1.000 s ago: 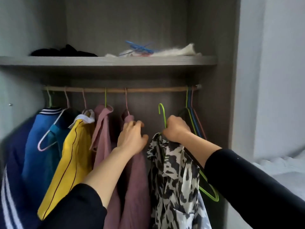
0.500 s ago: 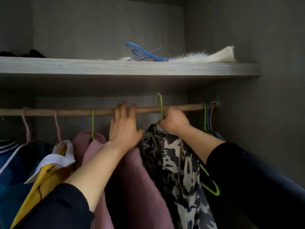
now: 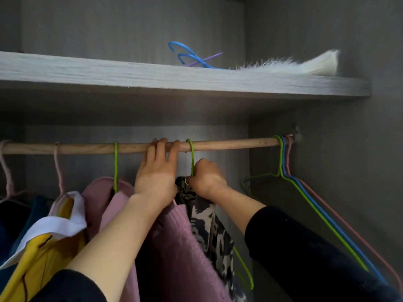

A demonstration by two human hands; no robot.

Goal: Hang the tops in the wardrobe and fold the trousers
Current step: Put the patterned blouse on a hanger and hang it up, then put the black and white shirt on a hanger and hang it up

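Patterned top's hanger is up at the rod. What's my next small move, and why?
Probably ease the right hand off the green hanger: its hook looks seated over the rod, just right of where the left hand rests its fingers, and the patterned top hangs below. Loosen slowly in case the hook is not fully on.

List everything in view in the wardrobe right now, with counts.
shelf: one, grey, above the rail
rail: one, wooden
green hanger: one, hooked over the rail
patterned top: one, black and white, on the green hanger
pink tops: two, left of the patterned top
yellow top: one, white collar, lower left
empty hangers: three, green, blue, pink, at the rail's right end
furry item: one, white, on the shelf
left hand: fingers rest on the rail
right hand: grips the green hanger
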